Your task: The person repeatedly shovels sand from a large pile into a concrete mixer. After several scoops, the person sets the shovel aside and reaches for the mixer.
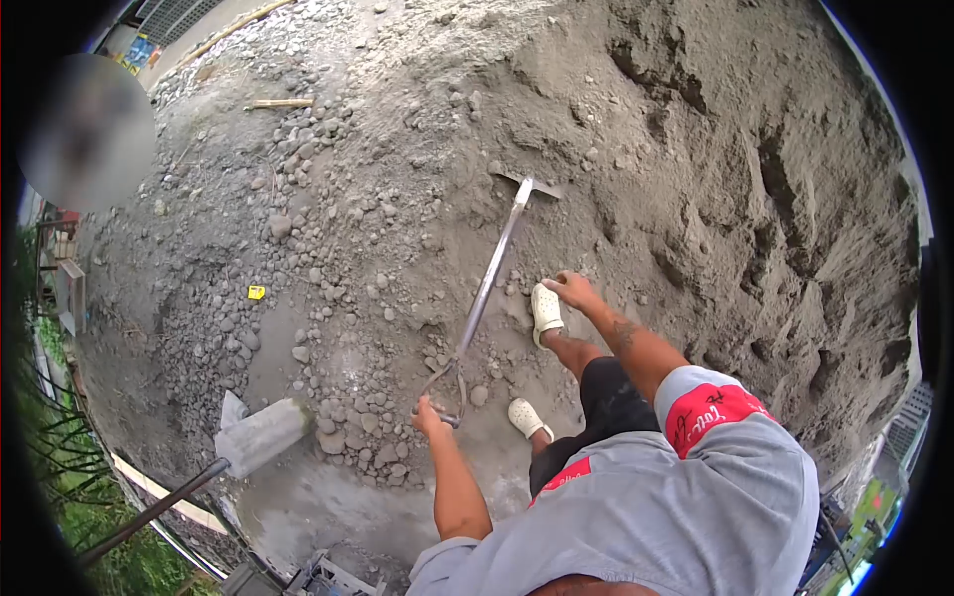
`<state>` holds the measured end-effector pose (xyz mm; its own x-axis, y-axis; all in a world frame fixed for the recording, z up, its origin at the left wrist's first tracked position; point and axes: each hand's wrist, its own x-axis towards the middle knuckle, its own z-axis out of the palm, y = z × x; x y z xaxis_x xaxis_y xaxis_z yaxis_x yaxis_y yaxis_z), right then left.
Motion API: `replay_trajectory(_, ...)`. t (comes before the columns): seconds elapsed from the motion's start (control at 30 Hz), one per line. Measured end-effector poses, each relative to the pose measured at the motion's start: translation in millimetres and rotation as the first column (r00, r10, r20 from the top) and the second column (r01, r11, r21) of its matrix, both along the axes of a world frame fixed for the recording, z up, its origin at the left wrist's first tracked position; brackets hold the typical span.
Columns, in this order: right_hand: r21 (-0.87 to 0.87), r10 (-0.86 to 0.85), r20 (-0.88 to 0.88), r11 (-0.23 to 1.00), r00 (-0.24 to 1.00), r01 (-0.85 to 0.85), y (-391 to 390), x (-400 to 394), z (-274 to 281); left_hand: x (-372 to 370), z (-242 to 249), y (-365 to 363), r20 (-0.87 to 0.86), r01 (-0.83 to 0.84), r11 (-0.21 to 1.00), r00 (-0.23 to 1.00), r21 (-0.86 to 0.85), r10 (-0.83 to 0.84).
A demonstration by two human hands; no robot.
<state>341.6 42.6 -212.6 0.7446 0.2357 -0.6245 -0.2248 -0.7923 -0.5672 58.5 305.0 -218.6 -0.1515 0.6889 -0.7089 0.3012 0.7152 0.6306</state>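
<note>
A shovel (487, 283) with a worn metal shaft slants across the ground, its D-shaped handle toward me. My left hand (429, 417) is closed around the grip of that handle. At the far end, the shovel's blade (543, 187) is partly sunk in the loose grey soil. My right hand (571, 288) is off the shovel, to the right of its shaft and just above my white clog (546, 310). Its fingers are loosely bent and apart, and I see nothing in them. My other clog (530, 419) stands on the ground right of the handle.
A heap of dug soil (745, 149) rises on the right. Loose stones (373, 427) lie on the left, around a small yellow object (256, 292). A grey block on a pole (263, 437) is at lower left. A wooden stick (280, 103) lies farther off; a blurred patch covers the upper left.
</note>
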Motion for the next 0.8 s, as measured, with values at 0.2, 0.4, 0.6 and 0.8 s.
replay_trajectory(0.2,0.222,-0.506,-0.716,0.488,0.481,0.844,100.3,75.7,-105.8,45.2,117.7,-61.8,0.006,0.045,0.962,0.999,0.270,-0.049)
replay_trajectory(0.4,0.135,-0.589,-0.692,0.461,0.417,0.877,96.2,60.3,-108.4,-5.2,76.2,-135.8,-0.199,-0.051,0.982,0.976,0.181,0.087)
replay_trajectory(0.6,0.094,-0.645,-0.680,0.394,0.348,0.914,65.5,-27.0,-48.6,-87.3,112.9,-146.3,-0.224,-0.017,0.986,0.973,0.166,0.055)
replay_trajectory(0.8,0.055,-0.680,-0.683,0.315,0.266,0.948,13.9,-138.2,-11.7,-201.1,151.8,-166.4,-0.214,0.150,0.971,0.971,0.184,-0.110)
